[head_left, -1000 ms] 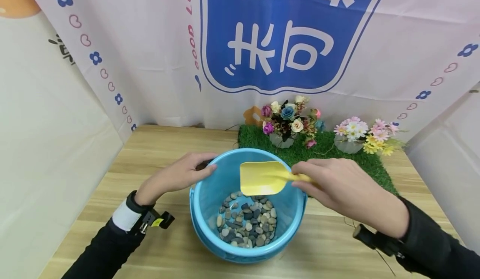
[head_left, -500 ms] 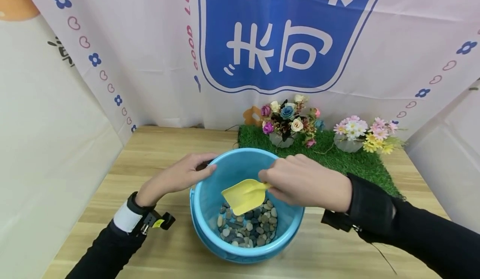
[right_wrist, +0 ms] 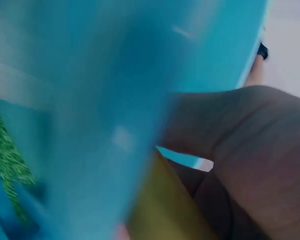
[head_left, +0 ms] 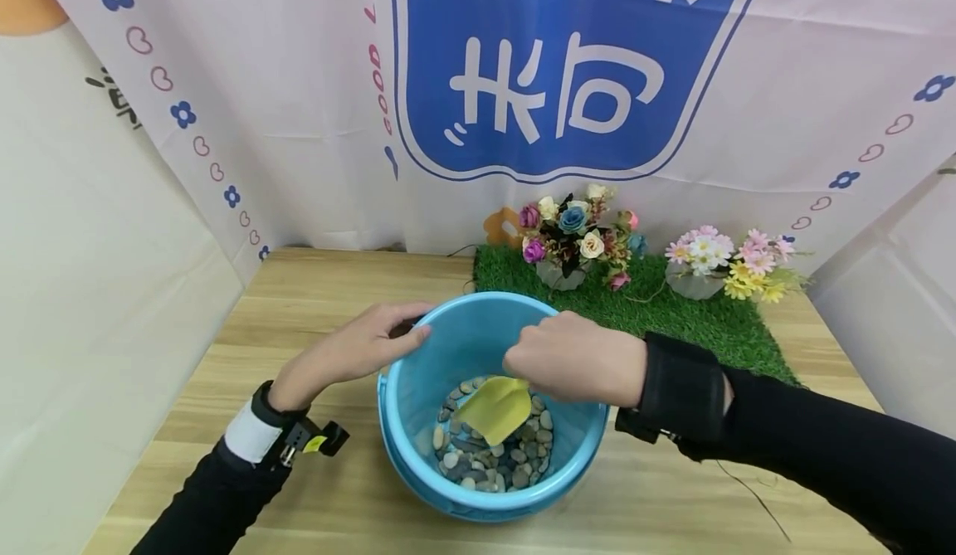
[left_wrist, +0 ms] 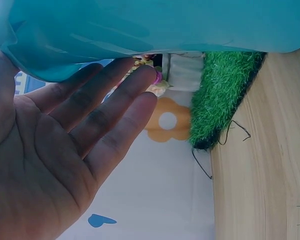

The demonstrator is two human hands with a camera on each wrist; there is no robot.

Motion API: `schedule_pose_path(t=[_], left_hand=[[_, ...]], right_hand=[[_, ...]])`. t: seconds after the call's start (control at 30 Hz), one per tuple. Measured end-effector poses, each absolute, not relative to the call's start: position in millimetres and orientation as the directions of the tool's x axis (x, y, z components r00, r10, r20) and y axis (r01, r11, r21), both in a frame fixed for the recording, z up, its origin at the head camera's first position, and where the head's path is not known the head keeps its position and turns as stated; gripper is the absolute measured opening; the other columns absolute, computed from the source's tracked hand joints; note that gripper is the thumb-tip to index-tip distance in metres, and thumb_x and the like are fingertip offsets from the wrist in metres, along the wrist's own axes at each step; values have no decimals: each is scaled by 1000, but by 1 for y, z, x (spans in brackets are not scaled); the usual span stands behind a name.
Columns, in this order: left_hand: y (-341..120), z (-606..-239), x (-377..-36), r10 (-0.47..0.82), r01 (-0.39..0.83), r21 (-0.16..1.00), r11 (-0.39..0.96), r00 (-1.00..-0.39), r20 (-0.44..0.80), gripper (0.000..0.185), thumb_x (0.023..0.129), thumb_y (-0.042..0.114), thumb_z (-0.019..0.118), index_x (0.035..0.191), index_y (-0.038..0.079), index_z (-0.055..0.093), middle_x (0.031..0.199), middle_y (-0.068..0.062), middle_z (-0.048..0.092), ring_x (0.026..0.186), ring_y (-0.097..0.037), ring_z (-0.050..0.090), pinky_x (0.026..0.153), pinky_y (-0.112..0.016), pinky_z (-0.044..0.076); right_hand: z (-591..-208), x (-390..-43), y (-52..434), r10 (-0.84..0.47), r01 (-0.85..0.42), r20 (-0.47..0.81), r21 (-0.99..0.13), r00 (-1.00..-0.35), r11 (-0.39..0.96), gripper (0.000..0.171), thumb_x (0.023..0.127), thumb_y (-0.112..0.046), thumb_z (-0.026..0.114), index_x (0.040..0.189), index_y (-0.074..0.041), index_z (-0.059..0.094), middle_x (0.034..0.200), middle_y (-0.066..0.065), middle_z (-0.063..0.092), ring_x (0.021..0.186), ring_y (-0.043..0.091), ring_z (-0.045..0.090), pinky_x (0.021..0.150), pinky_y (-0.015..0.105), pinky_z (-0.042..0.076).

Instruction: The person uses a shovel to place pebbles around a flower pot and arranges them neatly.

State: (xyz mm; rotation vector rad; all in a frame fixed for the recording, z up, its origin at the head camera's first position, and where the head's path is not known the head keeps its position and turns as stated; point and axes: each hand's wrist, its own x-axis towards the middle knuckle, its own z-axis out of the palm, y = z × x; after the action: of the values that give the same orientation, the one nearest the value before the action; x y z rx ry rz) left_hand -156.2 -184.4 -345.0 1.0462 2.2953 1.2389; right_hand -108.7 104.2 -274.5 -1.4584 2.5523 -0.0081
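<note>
wood table point(head_left: 314, 289), blue bucket point(head_left: 418, 389) – left hand point(head_left: 358, 348) flat on rim. right hand point(head_left: 571, 356) grips yellow scoop point(head_left: 496, 410) handle, blade in pebbles point(head_left: 515, 455) – light, stiff scoop; stones heavy.

Bright even light, soft shadows, right wrist view heavily blurred

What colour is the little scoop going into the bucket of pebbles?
The scoop is yellow, held by the right hand; the head view shows it best.
</note>
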Motion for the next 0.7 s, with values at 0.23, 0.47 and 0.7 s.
schedule_pose_path(t=[0.23, 0.47, 0.7], left_hand=[[-185, -344, -156, 733, 446, 821, 357, -678, 49, 39, 108, 14, 47, 143, -4, 52, 120, -17, 67, 96, -21, 71, 75, -31, 62], [-184, -345, -156, 735, 446, 825, 345, -676, 58, 40, 108, 14, 47, 144, -3, 51, 121, -17, 67, 97, -21, 71, 75, -31, 62], [-185, -346, -156, 730, 458, 814, 356, -681, 64, 40, 108, 15, 47, 143, -2, 53, 119, -16, 68, 95, -20, 71, 74, -31, 62]], right_hand=[[-288, -111, 93, -824, -833, -292, -129, -486, 537, 36, 94, -2, 68, 67, -19, 51, 63, -5, 40, 54, 8, 31, 49, 22, 25], [-295, -116, 93, -828, -835, -298, -143, -475, 531, 34, 94, -5, 70, 67, -18, 54, 64, -5, 42, 54, 9, 34, 49, 22, 27], [-297, -118, 93, -822, -830, -340, -170, -457, 531, 35, 96, -10, 70, 66, -19, 55, 63, -6, 42, 54, 8, 36, 49, 21, 29]])
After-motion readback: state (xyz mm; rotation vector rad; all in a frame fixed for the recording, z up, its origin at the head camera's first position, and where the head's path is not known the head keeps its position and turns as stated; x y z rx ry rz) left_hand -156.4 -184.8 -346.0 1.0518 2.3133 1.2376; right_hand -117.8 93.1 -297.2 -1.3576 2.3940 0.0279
